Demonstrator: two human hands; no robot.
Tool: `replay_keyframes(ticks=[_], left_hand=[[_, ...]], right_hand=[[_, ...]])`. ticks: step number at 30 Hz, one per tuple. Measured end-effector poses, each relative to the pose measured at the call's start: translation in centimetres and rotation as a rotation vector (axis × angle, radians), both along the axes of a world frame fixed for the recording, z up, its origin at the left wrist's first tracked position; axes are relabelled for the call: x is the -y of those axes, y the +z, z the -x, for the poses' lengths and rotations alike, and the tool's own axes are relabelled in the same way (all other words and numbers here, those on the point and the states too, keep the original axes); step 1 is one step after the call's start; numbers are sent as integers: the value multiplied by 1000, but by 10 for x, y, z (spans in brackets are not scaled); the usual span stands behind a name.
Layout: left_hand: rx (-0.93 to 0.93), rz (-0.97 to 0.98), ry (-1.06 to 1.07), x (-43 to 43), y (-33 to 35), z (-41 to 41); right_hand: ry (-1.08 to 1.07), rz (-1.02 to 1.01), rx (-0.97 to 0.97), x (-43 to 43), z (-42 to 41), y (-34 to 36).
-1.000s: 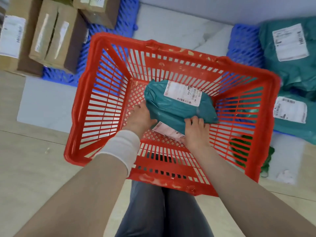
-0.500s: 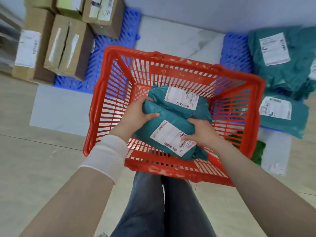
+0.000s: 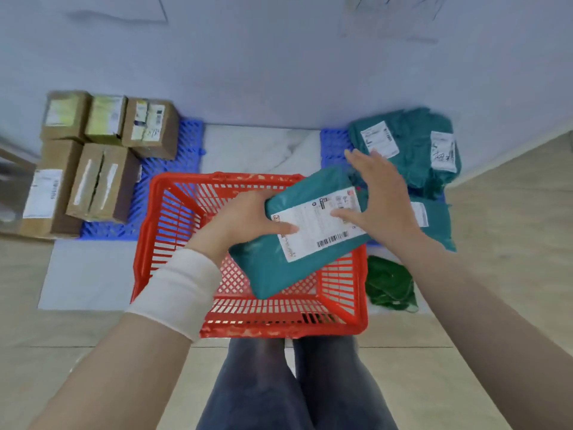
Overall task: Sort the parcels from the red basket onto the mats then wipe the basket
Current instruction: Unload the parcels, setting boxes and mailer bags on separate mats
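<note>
A teal parcel [image 3: 302, 234] is held above the red basket [image 3: 248, 324]: the left hand [image 3: 248, 221] is closed on its near edge, while the right hand [image 3: 379, 197] lies spread flat on its label. The sorting step is judged under way; next, a carry rightward onto the blue mat [image 3: 333, 144] among the teal bags [image 3: 412, 147] is called for. Cardboard boxes [image 3: 102, 181] are stacked far left, on tiled floor [image 3: 55, 352] before a pale wall [image 3: 263, 63].

Even, soft indoor light; slight motion blur, wide-angle bending at the edges.
</note>
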State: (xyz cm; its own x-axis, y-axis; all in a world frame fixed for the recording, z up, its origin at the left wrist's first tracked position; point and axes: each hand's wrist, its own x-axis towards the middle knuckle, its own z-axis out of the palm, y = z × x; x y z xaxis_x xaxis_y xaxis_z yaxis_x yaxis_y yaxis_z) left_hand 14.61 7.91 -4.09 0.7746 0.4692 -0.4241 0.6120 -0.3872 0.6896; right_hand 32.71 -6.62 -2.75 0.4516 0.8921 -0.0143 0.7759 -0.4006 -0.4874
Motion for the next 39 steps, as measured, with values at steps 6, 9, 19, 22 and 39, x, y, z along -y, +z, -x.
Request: replay_keyframes(ticks=[6, 9, 19, 22, 39], left_hand=[[222, 437, 495, 58, -13, -87], [266, 661, 641, 99, -20, -142], [296, 576, 714, 138, -47, -236], [313, 521, 645, 128, -72, -258], [152, 372, 851, 27, -232, -371]], right_hand=[[-608, -162, -710, 52, -52, -13], [-612, -213, -1256, 73, -80, -23], [-769, -262, -1212, 84, -162, -64], [-749, -228, -1151, 68, -180, -83], [-420, 232, -586, -74, -258, -247]])
